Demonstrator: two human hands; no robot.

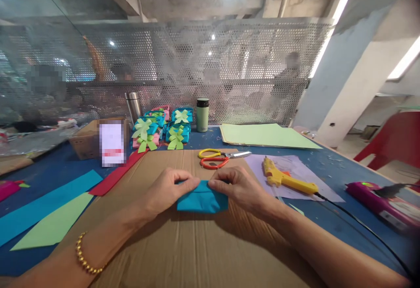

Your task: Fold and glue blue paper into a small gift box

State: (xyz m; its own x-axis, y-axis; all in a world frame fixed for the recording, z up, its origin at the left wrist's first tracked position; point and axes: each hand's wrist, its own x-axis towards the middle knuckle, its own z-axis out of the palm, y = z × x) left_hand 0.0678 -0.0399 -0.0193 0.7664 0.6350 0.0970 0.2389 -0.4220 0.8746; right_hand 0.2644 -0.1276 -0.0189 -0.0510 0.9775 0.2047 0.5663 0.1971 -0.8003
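Observation:
A folded piece of blue paper (pixel 202 199) lies on a brown cardboard sheet (pixel 183 253) in front of me. My left hand (pixel 169 189) pinches its upper left edge, fingers closed on the fold. From the other side, my right hand (pixel 238 187) pinches the upper right edge. The fingertips of both hands almost meet over the top of the paper. A gold bead bracelet (pixel 84 259) circles my left wrist.
Scissors with yellow and orange handles (pixel 216 157) lie just beyond the paper. A yellow glue gun (pixel 285 178) rests on white paper at right, its cord trailing. Blue, green and red paper strips (pixel 49 209) lie left. Finished blue paper pieces with green bows (pixel 164 130), two flasks, a cardboard box and a green sheet stack stand behind.

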